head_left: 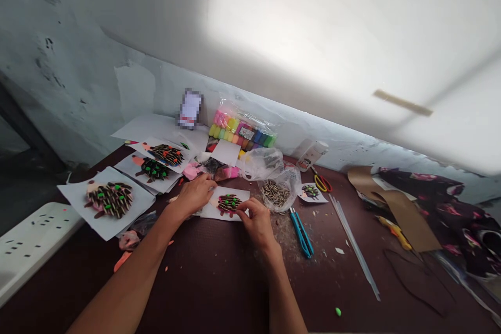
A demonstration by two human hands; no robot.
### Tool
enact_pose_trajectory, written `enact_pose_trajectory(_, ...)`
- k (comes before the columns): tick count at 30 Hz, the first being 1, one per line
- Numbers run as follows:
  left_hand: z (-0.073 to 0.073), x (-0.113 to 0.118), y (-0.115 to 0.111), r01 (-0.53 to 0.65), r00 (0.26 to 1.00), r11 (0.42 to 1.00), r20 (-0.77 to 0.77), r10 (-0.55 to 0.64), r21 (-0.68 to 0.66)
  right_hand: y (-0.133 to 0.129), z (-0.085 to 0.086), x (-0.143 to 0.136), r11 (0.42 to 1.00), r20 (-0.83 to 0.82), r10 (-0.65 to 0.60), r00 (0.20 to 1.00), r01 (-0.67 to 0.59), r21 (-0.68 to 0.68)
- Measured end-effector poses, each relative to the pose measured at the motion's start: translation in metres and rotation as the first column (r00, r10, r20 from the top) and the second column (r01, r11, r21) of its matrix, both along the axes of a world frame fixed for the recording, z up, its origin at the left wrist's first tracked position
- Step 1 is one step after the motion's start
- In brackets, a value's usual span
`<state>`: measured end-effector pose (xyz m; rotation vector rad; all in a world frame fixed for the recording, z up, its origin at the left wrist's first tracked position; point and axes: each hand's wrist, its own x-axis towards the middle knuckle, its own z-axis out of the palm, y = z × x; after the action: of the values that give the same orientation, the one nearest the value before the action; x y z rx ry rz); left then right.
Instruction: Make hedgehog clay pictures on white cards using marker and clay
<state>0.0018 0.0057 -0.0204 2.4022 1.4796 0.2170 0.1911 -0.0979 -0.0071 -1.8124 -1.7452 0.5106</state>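
Note:
A white card (211, 212) lies before me, bearing a hedgehog figure (230, 202) with sunflower-seed spines, a pink body and small green dots. Across the card's left edge lies my left hand (198, 193), its fingers stretched out and holding nothing visible. My right hand (257, 223) is at the card's right edge, thumb and forefinger pinched together beside the hedgehog; whatever sits between the fingertips is too small to make out. Just beyond that hand is a clear plastic bag (291, 180) of sunflower seeds (275, 194).
Finished-looking hedgehog cards (110, 199) are on the left near a white power strip (35, 245). Coloured clay packs (245, 133) and a phone (190, 108) stand by the wall. Rightward lie a blue utility knife (301, 233), scissors (323, 182), clear sticks (356, 248) and a glue gun (395, 232).

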Motion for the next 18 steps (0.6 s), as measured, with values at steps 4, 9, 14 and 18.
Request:
enact_pose_trajectory(4, -0.001, 0.000, 0.000, 0.000, 1.000, 1.000, -0.003, 0.000, -0.008, -0.003, 0.002, -0.004, 0.999, 0.103, -0.010, 0.995, 0.014, -0.042)
enact_pose_trajectory(9, 0.000, 0.000, 0.001, -0.001, 1.000, 1.000, 0.006, 0.001, -0.008, -0.005, 0.004, -0.006, 0.998, 0.121, -0.032, 0.992, 0.038, -0.054)
enact_pose_trajectory(14, 0.000, 0.000, 0.001, 0.000, 1.000, 1.000, 0.005, 0.000, -0.008, -0.004, 0.000, -0.008, 0.998, 0.139, -0.031, 0.990, 0.039, -0.058)
enact_pose_trajectory(18, -0.001, 0.000, 0.001, -0.002, 1.000, 1.000, 0.012, 0.002, -0.001, -0.003, -0.007, -0.008, 0.999, 0.143, -0.014, 0.990, 0.020, -0.044)
